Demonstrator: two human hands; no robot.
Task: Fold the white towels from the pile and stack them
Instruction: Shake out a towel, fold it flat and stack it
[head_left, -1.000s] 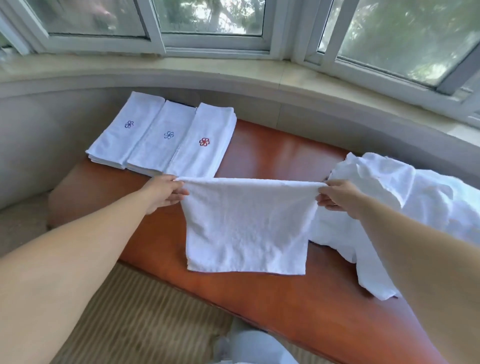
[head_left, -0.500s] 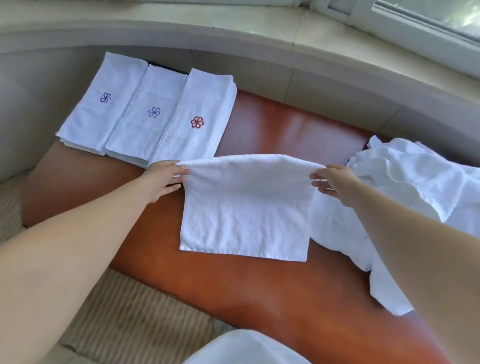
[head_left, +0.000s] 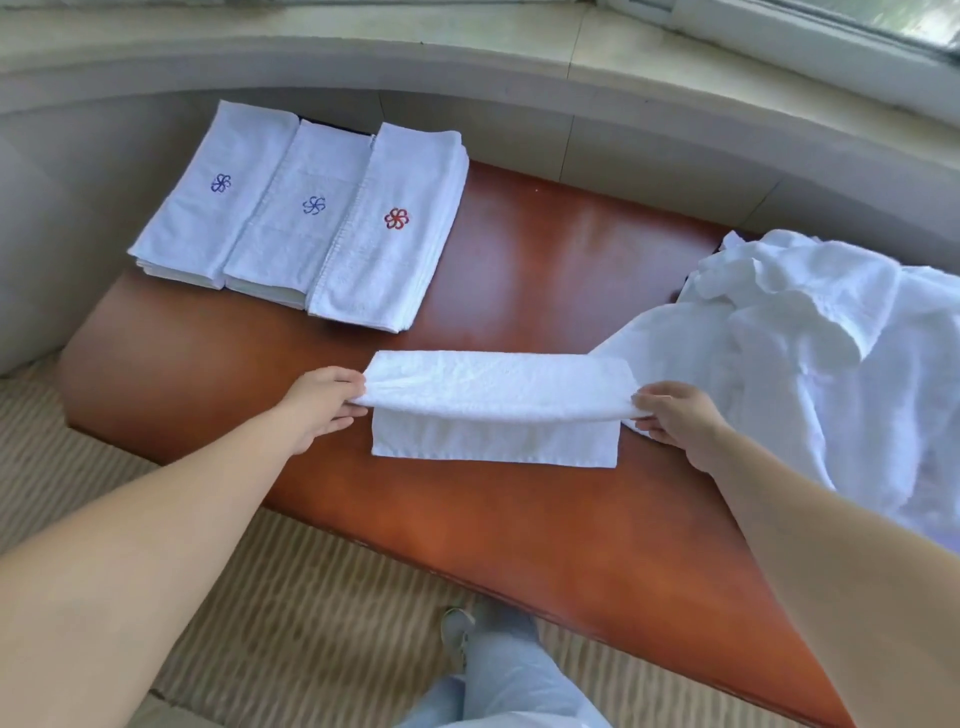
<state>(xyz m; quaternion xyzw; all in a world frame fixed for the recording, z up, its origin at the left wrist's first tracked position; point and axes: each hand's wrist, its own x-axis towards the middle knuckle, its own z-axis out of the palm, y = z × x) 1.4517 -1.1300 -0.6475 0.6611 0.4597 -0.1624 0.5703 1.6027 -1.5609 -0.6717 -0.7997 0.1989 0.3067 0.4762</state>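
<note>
A white towel (head_left: 496, 405) lies on the brown table (head_left: 545, 249), its top part doubled over toward me. My left hand (head_left: 322, 402) pinches its left corner and my right hand (head_left: 675, 415) pinches its right corner, holding the folded edge slightly above the lower layer. A loose pile of white towels (head_left: 810, 332) sits at the right end of the table, touching the towel's right side. Three stacks of folded white towels (head_left: 311, 218) stand side by side at the far left, two with blue flower marks and one with a red one.
A curved stone ledge and wall (head_left: 519, 104) run behind the table. Striped beige carpet (head_left: 291, 597) covers the floor in front. My leg in light jeans and a shoe (head_left: 498, 670) show at the bottom edge.
Both hands have drawn the towel's top edge toward me and down, folding it over the lower half on the table. The view has tilted downward.
</note>
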